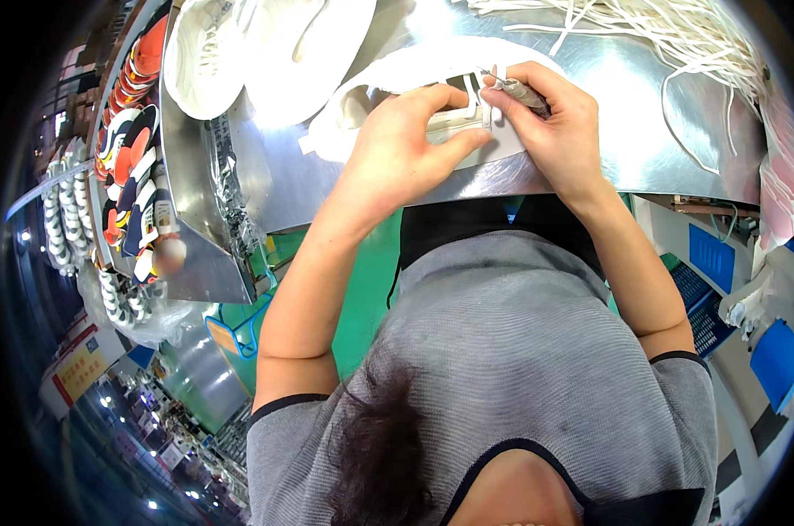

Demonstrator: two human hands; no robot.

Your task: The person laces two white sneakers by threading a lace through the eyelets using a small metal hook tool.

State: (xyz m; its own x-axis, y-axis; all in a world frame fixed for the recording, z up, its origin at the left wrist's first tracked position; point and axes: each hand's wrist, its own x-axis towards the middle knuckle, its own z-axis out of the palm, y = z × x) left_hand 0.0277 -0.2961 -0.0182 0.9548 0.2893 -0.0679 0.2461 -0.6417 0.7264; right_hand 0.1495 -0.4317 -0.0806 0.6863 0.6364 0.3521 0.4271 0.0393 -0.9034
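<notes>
A white shoe upper (397,72) lies on the steel tabletop in front of me, its throat facing up. My left hand (406,136) rests over it, thumb and index finger curved along the throat edges; its other fingers are partly hidden. In my right hand (555,114) is a hook-like tool (527,95) with a grey-brown wrapped handle and a thin metal tip. That tip points left, over the throat. A narrow white lace (486,114) runs across the throat by my right fingertips, where the exact grip on it is hard to make out.
Two more white shoes (206,61) (305,53) stand at the far left. Loose white laces (625,19) pile up at the far right, some trailing over the steel tabletop (283,184). Left of the table, a rack holds colourful shoe parts (134,167). Pale pink sheets (784,175) hang at the right edge.
</notes>
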